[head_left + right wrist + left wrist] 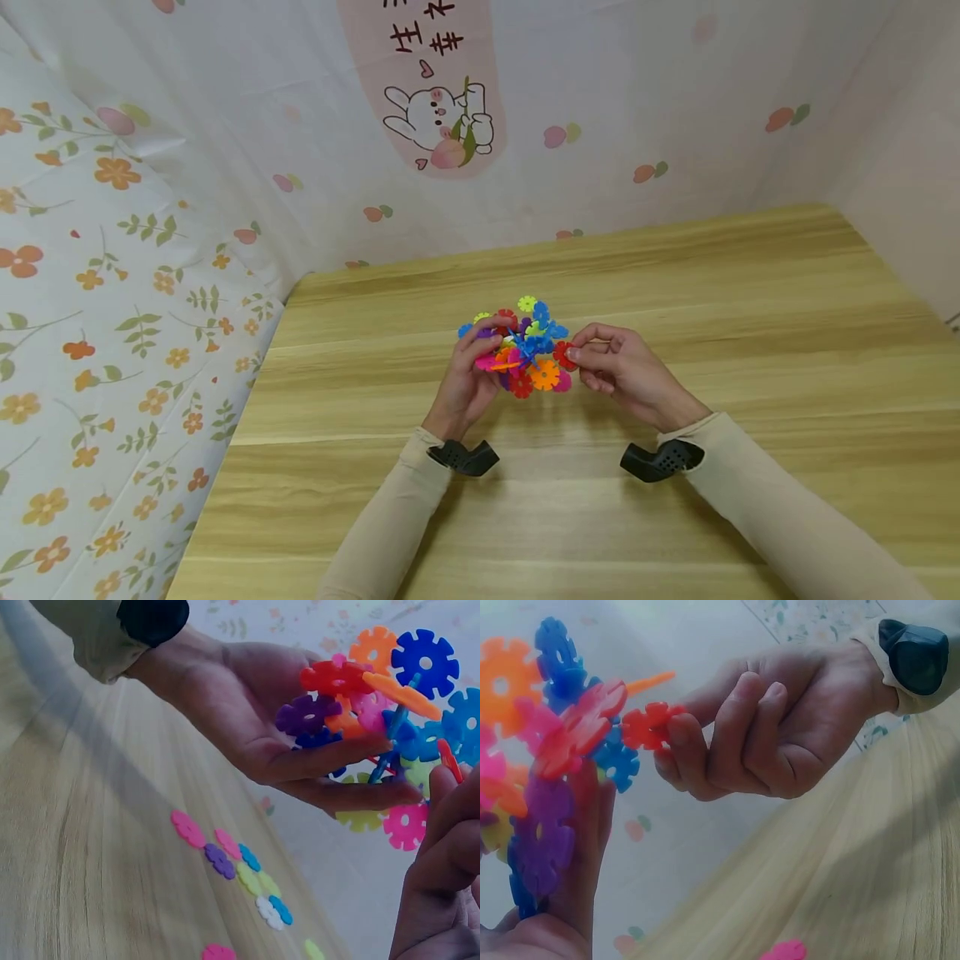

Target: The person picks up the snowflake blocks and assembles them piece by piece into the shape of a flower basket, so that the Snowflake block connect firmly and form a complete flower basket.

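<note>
A many-coloured cluster of interlocking snowflake discs [534,343] is held above the table in my left hand [467,396], whose fingers curl round its left side. Orange [373,649], dark blue [425,664] and purple discs [546,836] stick out of it at various angles. At the cluster's right edge, my right hand [633,375] pinches a red snowflake disc [649,727] between thumb and forefinger. In the right wrist view this red disc [450,761] appears edge-on beside a blue one. Whether it is joined to the cluster I cannot tell.
Loose snowflake discs lie on the wooden table [562,517], among them pink [187,829], purple [220,861] and white ones [269,912]. Behind the table hangs a printed white cloth [600,83]; a flowered cloth [150,333] borders its left side.
</note>
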### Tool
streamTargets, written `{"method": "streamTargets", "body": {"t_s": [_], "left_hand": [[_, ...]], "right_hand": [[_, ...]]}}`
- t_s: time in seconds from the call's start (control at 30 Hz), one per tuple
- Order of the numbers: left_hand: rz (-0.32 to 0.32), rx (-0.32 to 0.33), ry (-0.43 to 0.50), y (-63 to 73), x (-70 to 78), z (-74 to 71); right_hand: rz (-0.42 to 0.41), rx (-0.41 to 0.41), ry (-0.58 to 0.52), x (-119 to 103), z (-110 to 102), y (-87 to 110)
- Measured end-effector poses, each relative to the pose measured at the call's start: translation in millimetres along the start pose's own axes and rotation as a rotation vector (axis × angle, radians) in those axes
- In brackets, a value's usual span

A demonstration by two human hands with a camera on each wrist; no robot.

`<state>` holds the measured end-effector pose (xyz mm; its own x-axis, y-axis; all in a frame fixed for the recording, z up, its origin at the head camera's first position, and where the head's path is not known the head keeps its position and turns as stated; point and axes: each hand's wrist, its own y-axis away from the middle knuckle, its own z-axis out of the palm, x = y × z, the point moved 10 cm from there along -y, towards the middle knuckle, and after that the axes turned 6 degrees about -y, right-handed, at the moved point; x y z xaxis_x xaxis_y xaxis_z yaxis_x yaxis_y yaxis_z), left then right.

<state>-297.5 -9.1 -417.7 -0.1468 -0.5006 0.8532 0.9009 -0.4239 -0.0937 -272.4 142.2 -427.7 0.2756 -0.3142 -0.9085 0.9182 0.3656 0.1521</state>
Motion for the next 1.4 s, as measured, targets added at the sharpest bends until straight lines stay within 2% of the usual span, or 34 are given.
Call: {"method": "streamTargets", "body": {"t_s": [0.2, 0.4, 0.53, 0.67, 0.8, 0.87, 1.0, 1.1, 1.17, 1.3, 1.4], "left_hand": [[-0.018, -0.003, -0.047, -2.4, -2.7, 1.5], [0.009, -0.034, -0.107, 0.4, 0.5, 3.4], [0.031, -0.045, -0.164, 2.1, 2.2, 2.3], [0.039, -0.054, -0.265, 3.4, 1.9, 1.0], [0.036, -0.051, -0.354, 3.2, 1.6, 1.0], [0.034, -0.042, -0.363, 2.6, 1.8, 0.9], [0.027, -0.02, -0.308, 0.5, 2.6, -0.8], [0.025, -0.017, -0.263, -1.5, 4.8, -2.4], [0.018, -0.036, -0.256, -2.3, 6.7, -2.4], [-0.023, -0.085, -0.291, -1.6, 7.1, -3.7], [-0.058, -0.116, -0.337, 0.4, 5.5, -5.7]], "right_hand": [[-0.001, 0.021, -0.059, 2.3, -3.1, 0.2], [-0.008, 0.053, -0.182, 6.6, 1.5, 2.4], [-0.056, 0.127, -0.235, 4.4, 2.3, 4.8], [-0.1, 0.203, -0.247, 3.4, 1.3, 6.8], [-0.11, 0.235, -0.24, 5.5, 1.0, 7.3], [-0.105, 0.233, -0.246, 6.8, 1.5, 7.3], [-0.062, 0.191, -0.234, 9.9, 3.1, 3.9], [-0.001, 0.146, -0.148, 14.4, -1.0, -0.6], [0.038, 0.122, -0.048, 17.3, -7.9, -4.5], [0.072, 0.084, 0.262, 20.0, -23.3, -13.9], [0.031, 0.046, 0.592, 18.2, -25.3, -21.7]]}}
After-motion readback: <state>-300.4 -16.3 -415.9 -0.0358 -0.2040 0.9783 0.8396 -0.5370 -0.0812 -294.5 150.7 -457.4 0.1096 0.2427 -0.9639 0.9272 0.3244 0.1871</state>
